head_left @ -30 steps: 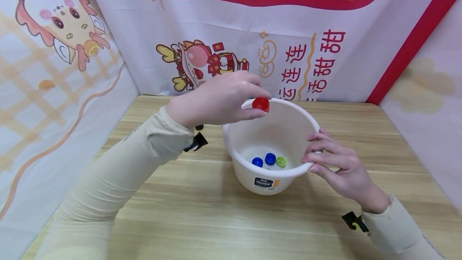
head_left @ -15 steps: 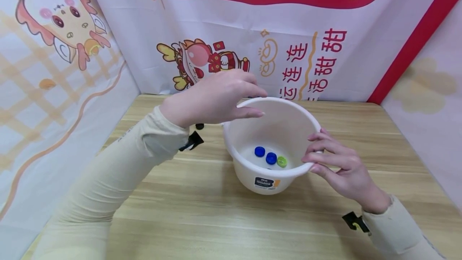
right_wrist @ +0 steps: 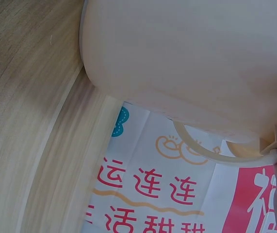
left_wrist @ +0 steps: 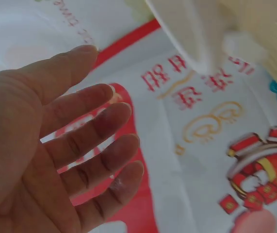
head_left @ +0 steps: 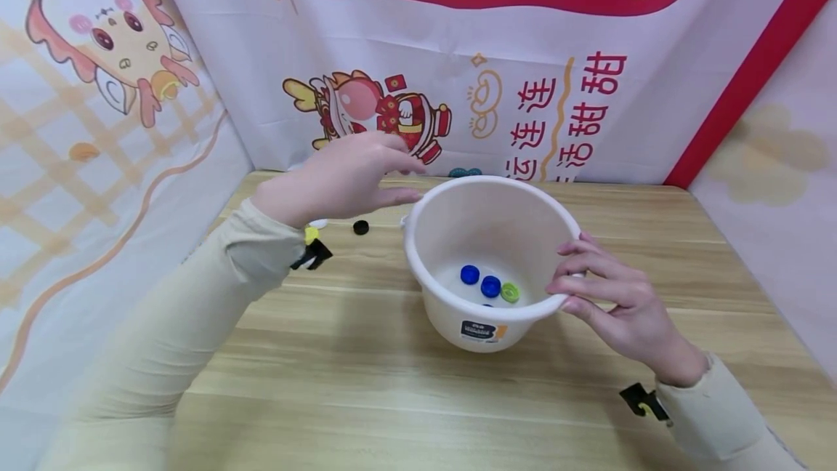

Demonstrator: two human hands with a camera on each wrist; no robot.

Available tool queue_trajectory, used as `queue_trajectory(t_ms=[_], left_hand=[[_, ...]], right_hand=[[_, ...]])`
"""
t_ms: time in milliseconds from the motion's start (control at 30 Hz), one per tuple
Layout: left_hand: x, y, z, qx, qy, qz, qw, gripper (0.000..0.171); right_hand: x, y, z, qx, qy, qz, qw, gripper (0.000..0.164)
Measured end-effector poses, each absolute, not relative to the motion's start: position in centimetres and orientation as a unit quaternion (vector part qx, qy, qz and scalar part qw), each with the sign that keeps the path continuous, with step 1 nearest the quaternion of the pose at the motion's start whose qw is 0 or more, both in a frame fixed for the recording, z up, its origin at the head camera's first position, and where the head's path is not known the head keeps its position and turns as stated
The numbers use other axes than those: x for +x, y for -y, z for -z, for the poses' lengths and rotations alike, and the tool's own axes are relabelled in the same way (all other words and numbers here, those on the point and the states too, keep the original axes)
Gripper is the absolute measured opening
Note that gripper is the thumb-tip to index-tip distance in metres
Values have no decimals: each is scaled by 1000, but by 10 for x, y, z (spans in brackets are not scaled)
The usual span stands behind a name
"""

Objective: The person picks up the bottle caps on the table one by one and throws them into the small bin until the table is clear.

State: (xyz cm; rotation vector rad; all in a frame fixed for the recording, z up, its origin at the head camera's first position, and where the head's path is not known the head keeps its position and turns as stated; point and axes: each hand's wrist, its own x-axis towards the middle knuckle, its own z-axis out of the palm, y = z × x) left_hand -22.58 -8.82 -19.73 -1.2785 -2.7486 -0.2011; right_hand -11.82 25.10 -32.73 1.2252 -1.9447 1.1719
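A white plastic bucket (head_left: 490, 235) stands on the wooden table. My right hand (head_left: 611, 304) grips its right rim, thumb on the near side and fingers over the edge. In the right wrist view, the bucket wall (right_wrist: 187, 53) fills the upper part and its pale handle (right_wrist: 206, 153) hangs below. My left hand (head_left: 343, 176) is just left of the rim with nothing in it; its fingers (left_wrist: 102, 121) are spread and relaxed in the left wrist view. Inside the bucket lie blue bottle caps (head_left: 469, 275) and a light green bottle cap (head_left: 509, 292); the front rim hides part of the bottom.
A black bottle cap (head_left: 361, 227) lies on the table (head_left: 366, 398) left of the bucket. A white cap (head_left: 318, 223) and a yellow cap (head_left: 312, 235) show partly behind my left wrist. A printed cloth (head_left: 418, 35) hangs behind, with more cloth at both sides.
The red bottle cap has left my left hand and is out of sight. That hand has moved left from over the bucket, and one blue cap has shifted. My right hand stays put.
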Motion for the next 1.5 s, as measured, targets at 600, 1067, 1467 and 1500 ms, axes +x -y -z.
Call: queue_trajectory(t_ms=[600, 1067, 1467, 1500], left_hand=[[-335, 270, 331, -228, 954, 168, -96, 39], [-347, 303, 387, -142, 956, 208, -150, 63], [-364, 297, 402, -166, 970, 142, -105, 52], [-363, 296, 400, -165, 971, 140, -106, 51]], right_hand=[[-121, -253, 330, 458, 724, -436, 276, 25], [-120, -251, 328, 463, 717, -444, 272, 24], [-120, -250, 327, 465, 713, -448, 271, 24], [-120, -249, 327, 466, 712, -449, 272, 24]])
